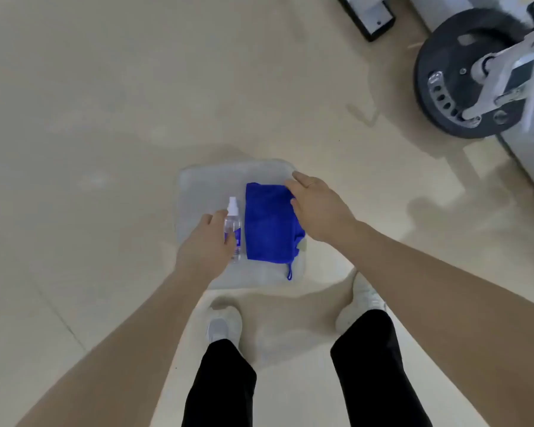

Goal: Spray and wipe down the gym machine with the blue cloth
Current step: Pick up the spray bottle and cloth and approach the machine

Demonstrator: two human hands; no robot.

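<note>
Both arms reach down to a clear plastic tray (198,180) that lies on the pale floor (105,103), just in front of the person's two light shoes.

The left hand (205,245) is over the left part of the tray, palm down. Its fingers are curled and rest against the side of the small clear spray bottle (232,223), but I cannot tell if they already close around the bottle or only touch it. The bottle lies in the tray with its white nozzle pointing away from the person, just beside the left edge of the blue cloth (267,223).

The right hand (316,208) is over the right part of the tray, palm down, with a ring on one finger. The fingers are a little spread and loosely bent, and they lie on the far right corner of the cloth; a firm grip is not visible. The cloth is folded and lies flat in the middle of the tray, and a small loop hangs over the near rim.

The gym machine (487,78), with a black weight plate on a white frame, stands well apart from the tray, beyond it to the right.
</note>
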